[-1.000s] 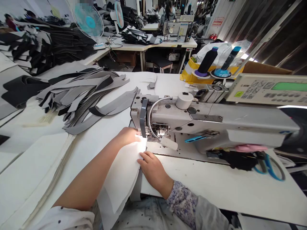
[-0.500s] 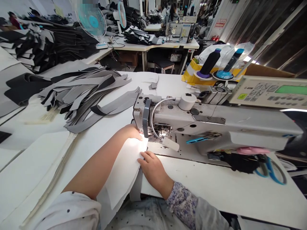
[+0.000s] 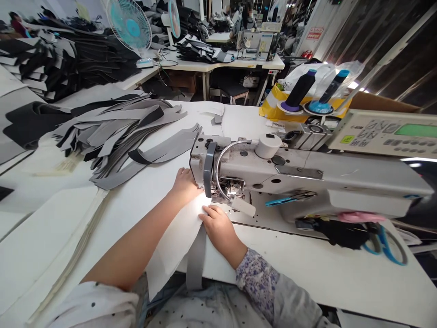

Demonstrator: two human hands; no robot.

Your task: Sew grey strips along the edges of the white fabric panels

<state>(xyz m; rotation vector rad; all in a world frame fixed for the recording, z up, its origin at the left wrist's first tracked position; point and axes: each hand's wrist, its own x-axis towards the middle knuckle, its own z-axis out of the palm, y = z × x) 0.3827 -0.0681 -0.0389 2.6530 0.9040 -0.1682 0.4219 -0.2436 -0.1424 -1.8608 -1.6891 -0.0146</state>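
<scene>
Looks like mid-seam: the white fabric panel and grey strip lie on the bench, with the front end at the sewing machine needle. The left hand is flat and open on the panel just beside the needle. The right hand presses its fingertips on the panel's edge, gripping nothing. I'd say the next bit needs steady, even feeding.

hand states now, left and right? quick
Left hand: open, palm down on the flat white fabric panel, by the needle of the off-white metal sewing machine.
Right hand: open, fingers flat on the panel's edge, beside the long grey fabric strip.
</scene>
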